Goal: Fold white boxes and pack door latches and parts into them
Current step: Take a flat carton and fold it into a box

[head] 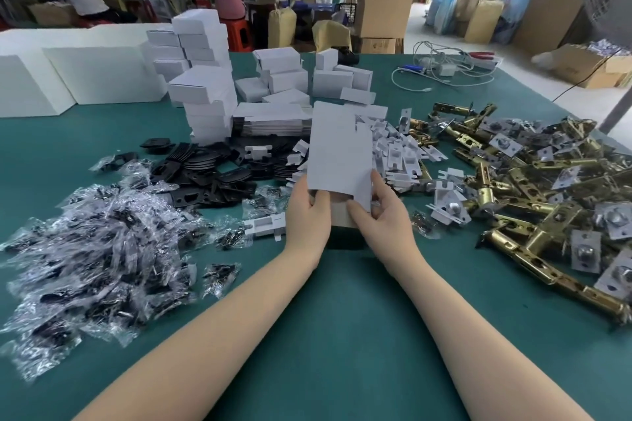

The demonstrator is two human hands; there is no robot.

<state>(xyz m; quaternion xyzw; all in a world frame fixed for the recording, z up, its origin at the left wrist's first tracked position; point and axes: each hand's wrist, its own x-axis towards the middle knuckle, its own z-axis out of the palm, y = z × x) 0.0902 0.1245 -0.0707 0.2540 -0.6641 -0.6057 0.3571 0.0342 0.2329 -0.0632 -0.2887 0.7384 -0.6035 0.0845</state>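
White card, a flat box blank (337,154), pinched at its near end by both grips: left hand (307,212) and right hand (379,212), thumbs on top, apparently to open it. Brass latches (533,181) right; bagged parts (102,243) left on green counter (325,318).

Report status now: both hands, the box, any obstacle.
Left hand and right hand both grip white box blank, still unfolded, held above green table. Nothing in the way.
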